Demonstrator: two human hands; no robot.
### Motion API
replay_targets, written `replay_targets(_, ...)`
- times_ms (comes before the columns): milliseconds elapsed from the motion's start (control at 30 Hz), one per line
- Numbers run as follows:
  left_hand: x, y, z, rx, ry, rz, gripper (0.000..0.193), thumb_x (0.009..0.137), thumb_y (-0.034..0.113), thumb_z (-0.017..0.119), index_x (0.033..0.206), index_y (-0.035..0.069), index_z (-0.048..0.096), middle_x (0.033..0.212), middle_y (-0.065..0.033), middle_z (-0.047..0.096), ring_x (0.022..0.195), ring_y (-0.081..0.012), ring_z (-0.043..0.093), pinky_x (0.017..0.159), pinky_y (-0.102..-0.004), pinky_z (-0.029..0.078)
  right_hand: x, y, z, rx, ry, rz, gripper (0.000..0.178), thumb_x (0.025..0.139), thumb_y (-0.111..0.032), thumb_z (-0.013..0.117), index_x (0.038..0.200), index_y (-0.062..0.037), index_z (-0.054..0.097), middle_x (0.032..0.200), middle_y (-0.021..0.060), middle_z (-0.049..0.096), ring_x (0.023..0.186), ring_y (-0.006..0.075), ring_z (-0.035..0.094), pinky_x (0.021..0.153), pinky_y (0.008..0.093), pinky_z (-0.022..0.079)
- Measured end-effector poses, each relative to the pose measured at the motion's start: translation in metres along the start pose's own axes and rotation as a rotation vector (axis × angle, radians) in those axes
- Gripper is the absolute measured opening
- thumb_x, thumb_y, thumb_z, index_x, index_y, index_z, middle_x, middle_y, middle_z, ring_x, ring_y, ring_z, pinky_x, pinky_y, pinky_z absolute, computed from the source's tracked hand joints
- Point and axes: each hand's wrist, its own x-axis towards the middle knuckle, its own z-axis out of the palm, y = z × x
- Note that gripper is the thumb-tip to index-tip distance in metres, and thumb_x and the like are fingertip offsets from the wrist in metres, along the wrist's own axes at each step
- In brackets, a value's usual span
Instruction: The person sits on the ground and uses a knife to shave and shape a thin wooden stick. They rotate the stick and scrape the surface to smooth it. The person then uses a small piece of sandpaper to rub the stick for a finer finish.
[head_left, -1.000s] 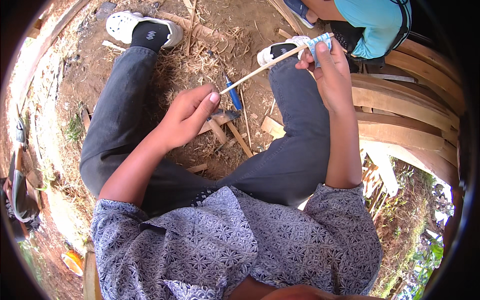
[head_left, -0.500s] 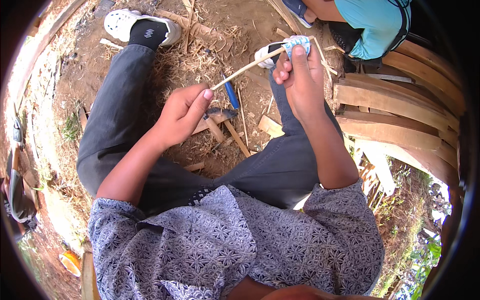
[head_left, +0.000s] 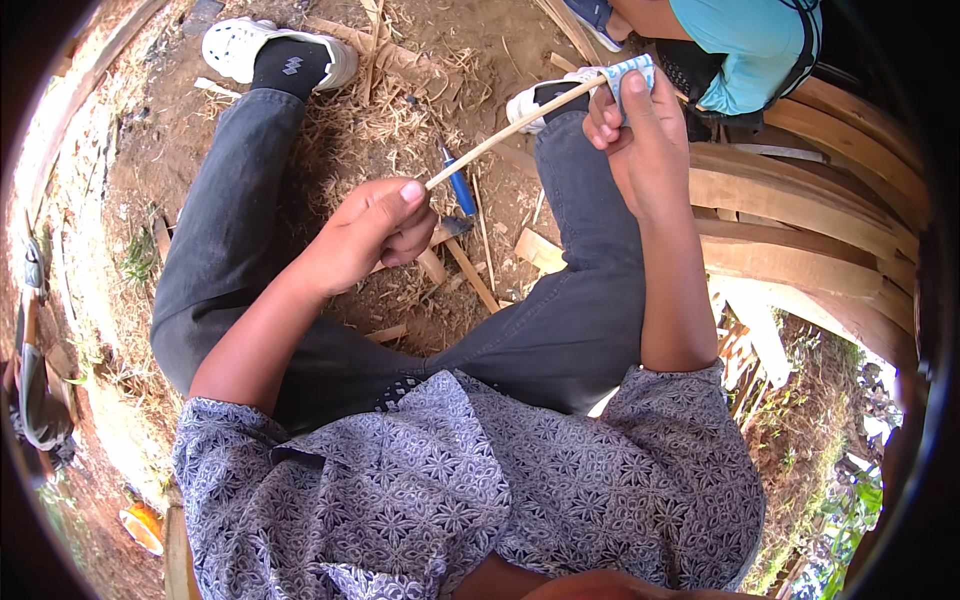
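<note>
A thin, pale wooden stick (head_left: 510, 132) slants up to the right between my two hands. My left hand (head_left: 375, 232) is closed around its lower end, thumb laid along the top. Near the far end, my right hand (head_left: 642, 140) pinches a folded piece of white paper with blue print (head_left: 630, 72), like the back of sandpaper, around the stick. The paper and fingers hide the stick's tip. On the ground beyond my left hand lies a blue-handled tool (head_left: 461, 190) with a thin metal shaft.
Wood shavings (head_left: 350, 130) and offcuts (head_left: 540, 250) litter the dirt between my legs. Curved planks (head_left: 800, 190) are stacked at the right. Another person in turquoise clothing (head_left: 755, 60) is close by at the upper right. An orange object (head_left: 142, 527) lies at the lower left.
My right hand has slid the folded paper up and to the right along the stick, away from my left hand. The left hand keeps its hold and has shifted only slightly.
</note>
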Motion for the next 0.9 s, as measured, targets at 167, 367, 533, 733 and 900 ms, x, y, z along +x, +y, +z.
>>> replay_targets(167, 0.003, 0.000, 0.004, 0.036, 0.039, -0.002, 0.045, 0.104, 0.038, 0.039, 0.068, 0.013, 0.031, 0.058, 0.0028, 0.028, 0.052, -0.0101, 0.027, 0.047, -0.0267, 0.025, -0.026, 0.022, 0.032, -0.178, -0.182, 0.178, 0.025, 0.104, -0.029, 0.049, 0.106, -0.0049, 0.052, 0.076, 0.0007, 0.049, 0.064, 0.0081, 0.047, 0.060, 0.0250, 0.042)
replay_targets(367, 0.003, 0.001, 0.001, -0.018, 0.006, 0.004, 0.043, 0.107, 0.034, 0.035, 0.070, 0.012, 0.032, 0.059, 0.0023, 0.030, 0.053, -0.0094, 0.027, 0.049, -0.0263, 0.027, -0.005, 0.007, 0.020, -0.053, 0.004, -0.032, 0.024, 0.104, -0.031, 0.049, 0.099, -0.0068, 0.051, 0.070, -0.0020, 0.043, 0.060, 0.0058, 0.041, 0.055, 0.0224, 0.037)
replay_targets(533, 0.001, -0.004, 0.008, 0.049, 0.032, -0.016, 0.045, 0.106, 0.038, 0.038, 0.069, 0.012, 0.031, 0.060, 0.0027, 0.028, 0.054, -0.0101, 0.027, 0.049, -0.0268, 0.026, -0.011, 0.017, 0.025, -0.123, -0.029, 0.037, 0.025, 0.104, -0.032, 0.050, 0.098, -0.0079, 0.052, 0.067, -0.0032, 0.044, 0.058, 0.0039, 0.041, 0.052, 0.0223, 0.038)
replay_targets(733, -0.001, 0.003, 0.009, 0.287, 0.111, 0.029, 0.044, 0.107, 0.035, 0.037, 0.072, 0.010, 0.038, 0.062, 0.0044, 0.033, 0.056, -0.0068, 0.029, 0.051, -0.0247, 0.028, -0.011, 0.009, 0.029, -0.091, 0.060, 0.054, 0.023, 0.105, -0.030, 0.048, 0.099, -0.0075, 0.050, 0.067, -0.0035, 0.038, 0.055, 0.0039, 0.033, 0.051, 0.0210, 0.032)
replay_targets(900, -0.001, 0.000, 0.010, 0.415, 0.188, 0.012, 0.047, 0.106, 0.039, 0.037, 0.070, 0.009, 0.035, 0.061, 0.0037, 0.031, 0.056, -0.0079, 0.028, 0.051, -0.0265, 0.026, -0.017, 0.024, 0.030, -0.035, 0.042, 0.090, 0.020, 0.105, -0.030, 0.046, 0.099, -0.0107, 0.045, 0.066, -0.0049, 0.035, 0.055, 0.0031, 0.033, 0.049, 0.0200, 0.031)
